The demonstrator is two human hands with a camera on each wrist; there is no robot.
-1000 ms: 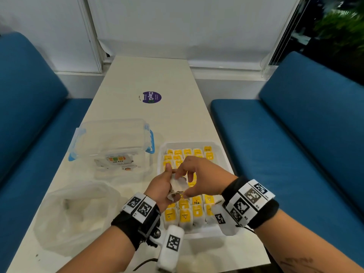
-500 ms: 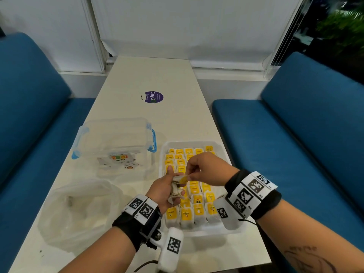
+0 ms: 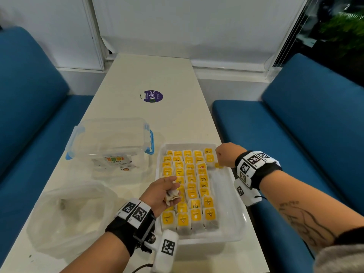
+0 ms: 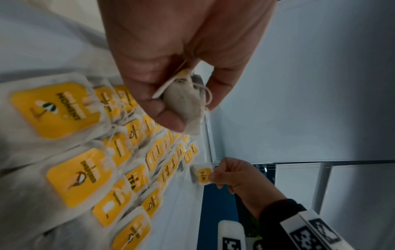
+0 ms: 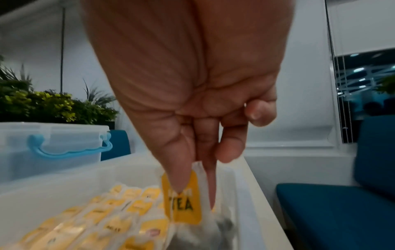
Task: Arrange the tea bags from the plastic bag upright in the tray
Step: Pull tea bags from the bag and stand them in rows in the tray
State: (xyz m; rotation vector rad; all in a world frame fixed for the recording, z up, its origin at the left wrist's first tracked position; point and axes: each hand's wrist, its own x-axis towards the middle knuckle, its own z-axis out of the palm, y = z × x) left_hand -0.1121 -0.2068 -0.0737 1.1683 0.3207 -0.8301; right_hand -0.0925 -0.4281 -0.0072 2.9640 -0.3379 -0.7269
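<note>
Right hand [image 3: 226, 154] pinching a yellow-tagged tea bag [image 5: 183, 199] upright at the far right of the white tray [image 3: 234, 196], left hand [image 3: 163, 192] curled round a crumpled tea bag [image 4: 183, 103] above the filled rows, near-empty plastic bag [image 3: 65, 217] left on the bench [image 3: 163, 75]

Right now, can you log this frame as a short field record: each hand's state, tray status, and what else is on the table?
left hand: grip closed round a crumpled bunch of tea bags, held over the tray's near left part
right hand: pinches one yellow-tagged tea bag at the far right of the tray
white plastic tray: four full rows of upright tea bags, fifth row just begun
clear plastic bag: on the table, left of the tray
clear lidded box with blue clasps: closed, behind the bag
</note>
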